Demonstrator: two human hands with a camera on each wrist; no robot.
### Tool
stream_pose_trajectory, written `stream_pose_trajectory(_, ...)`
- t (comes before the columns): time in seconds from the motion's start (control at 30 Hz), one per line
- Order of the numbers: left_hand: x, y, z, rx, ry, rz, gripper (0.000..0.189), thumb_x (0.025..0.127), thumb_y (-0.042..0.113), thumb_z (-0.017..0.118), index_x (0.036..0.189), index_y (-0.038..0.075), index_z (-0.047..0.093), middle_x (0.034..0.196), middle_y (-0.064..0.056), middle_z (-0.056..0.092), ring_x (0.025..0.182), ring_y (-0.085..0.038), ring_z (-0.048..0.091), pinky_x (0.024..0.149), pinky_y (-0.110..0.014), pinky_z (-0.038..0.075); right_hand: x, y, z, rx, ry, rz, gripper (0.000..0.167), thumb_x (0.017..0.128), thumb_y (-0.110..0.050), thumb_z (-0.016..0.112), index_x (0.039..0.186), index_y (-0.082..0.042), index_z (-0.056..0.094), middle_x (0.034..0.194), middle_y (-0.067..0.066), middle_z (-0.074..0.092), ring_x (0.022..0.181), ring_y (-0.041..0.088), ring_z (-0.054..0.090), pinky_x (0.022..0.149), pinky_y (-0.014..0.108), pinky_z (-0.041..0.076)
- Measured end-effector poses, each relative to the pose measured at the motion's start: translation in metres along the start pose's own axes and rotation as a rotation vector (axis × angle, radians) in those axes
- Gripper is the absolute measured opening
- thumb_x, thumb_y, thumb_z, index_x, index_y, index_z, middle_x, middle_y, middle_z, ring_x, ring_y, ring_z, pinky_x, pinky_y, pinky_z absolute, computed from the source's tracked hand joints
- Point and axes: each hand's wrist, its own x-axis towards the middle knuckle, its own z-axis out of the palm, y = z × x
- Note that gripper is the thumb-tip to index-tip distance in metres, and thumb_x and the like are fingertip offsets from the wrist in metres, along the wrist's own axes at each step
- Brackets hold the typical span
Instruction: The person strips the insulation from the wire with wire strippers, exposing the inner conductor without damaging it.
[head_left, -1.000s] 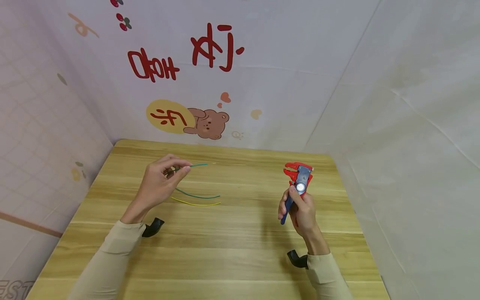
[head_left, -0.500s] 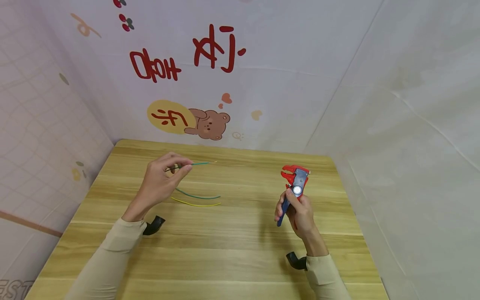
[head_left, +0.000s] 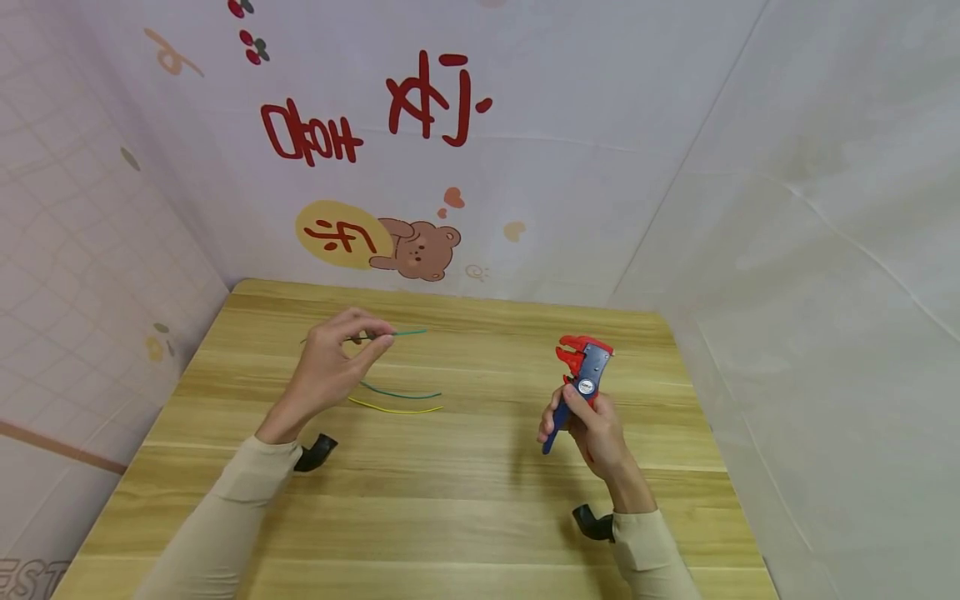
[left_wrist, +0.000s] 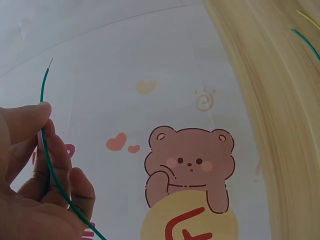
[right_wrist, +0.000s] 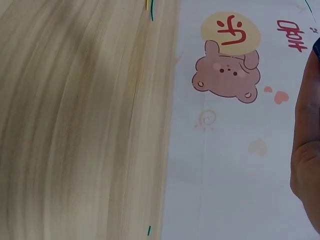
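My left hand (head_left: pixel 333 358) pinches a green wire (left_wrist: pixel 45 142) between thumb and forefinger. A short length with a bare copper tip sticks out beyond the fingertips in the left wrist view, and the rest trails down past the palm. My right hand (head_left: pixel 596 429) grips a red and blue wire stripper (head_left: pixel 592 367) by its handles, its red jaws apart and facing left. Nothing lies between those jaws. Only the edge of the right hand shows in the right wrist view. On the wooden table beneath my left hand lie another green wire (head_left: pixel 405 394) and a yellow wire (head_left: pixel 397 410).
A tiny green piece (right_wrist: pixel 149 230) rests on the wooden table (head_left: pixel 465 508) near its edge in the right wrist view. Printed white cloth (head_left: pixel 555 167) rises behind the table and along both sides. Black curved pieces (head_left: pixel 317 452) sit at both wrists.
My left hand has shifted slightly right with the green wire. The right hand has brought the wire stripper leftward and a little nearer to me. The loose wires stay where they were.
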Motion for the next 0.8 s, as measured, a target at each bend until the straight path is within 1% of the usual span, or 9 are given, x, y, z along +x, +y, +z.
stream_pose_trajectory(0.13, 0.001, 0.000, 0.005, -0.006, -0.023, 0.001, 0.012, 0.100, -0.001, 0.083, 0.109, 0.007, 0.086, 0.109, -0.008, 0.080, 0.097, -0.008, 0.067, 0.089, -0.012, 0.048, 0.000, 0.003, 0.002, -0.004, -0.017, 0.003, 0.035, 0.125, -0.017, 0.035, 0.108, -0.001, 0.061, 0.086, 0.004, 0.077, 0.075, 0.020, 0.079, 0.076, 0.039, 0.070)
stream_pose_trajectory(0.27, 0.003, -0.002, 0.013, -0.003, -0.053, 0.010, 0.011, 0.100, 0.000, 0.084, 0.109, 0.007, 0.086, 0.109, -0.009, 0.080, 0.096, -0.011, 0.067, 0.088, -0.014, 0.048, -0.001, 0.005, 0.003, -0.015, -0.024, 0.013, 0.036, 0.125, -0.017, 0.034, 0.108, -0.001, 0.061, 0.086, 0.004, 0.077, 0.076, 0.019, 0.079, 0.076, 0.039, 0.070)
stream_pose_trajectory(0.43, 0.006, -0.006, 0.022, -0.003, -0.080, 0.014, 0.010, 0.101, 0.002, 0.084, 0.109, 0.005, 0.086, 0.109, -0.009, 0.080, 0.095, -0.018, 0.071, 0.088, -0.017, 0.050, -0.002, 0.007, 0.003, -0.024, -0.025, 0.023, 0.035, 0.125, -0.017, 0.033, 0.109, -0.003, 0.061, 0.087, 0.003, 0.077, 0.076, 0.018, 0.079, 0.077, 0.038, 0.070)
stream_pose_trajectory(0.6, 0.011, -0.010, 0.030, 0.016, -0.104, 0.006, 0.009, 0.102, 0.004, 0.083, 0.111, 0.005, 0.086, 0.111, -0.009, 0.080, 0.100, -0.024, 0.074, 0.091, -0.023, 0.054, -0.003, 0.007, 0.001, -0.024, -0.016, 0.023, 0.035, 0.125, -0.018, 0.033, 0.109, -0.003, 0.061, 0.086, 0.003, 0.077, 0.075, 0.019, 0.079, 0.076, 0.039, 0.069)
stream_pose_trajectory(0.8, 0.015, -0.018, 0.041, 0.012, -0.136, -0.005, 0.010, 0.102, 0.004, 0.083, 0.111, 0.003, 0.086, 0.111, -0.010, 0.080, 0.107, -0.029, 0.076, 0.092, -0.033, 0.058, -0.004, 0.008, 0.000, -0.021, 0.001, 0.019, 0.034, 0.125, -0.018, 0.033, 0.110, -0.005, 0.061, 0.086, 0.004, 0.077, 0.075, 0.020, 0.079, 0.076, 0.040, 0.069)
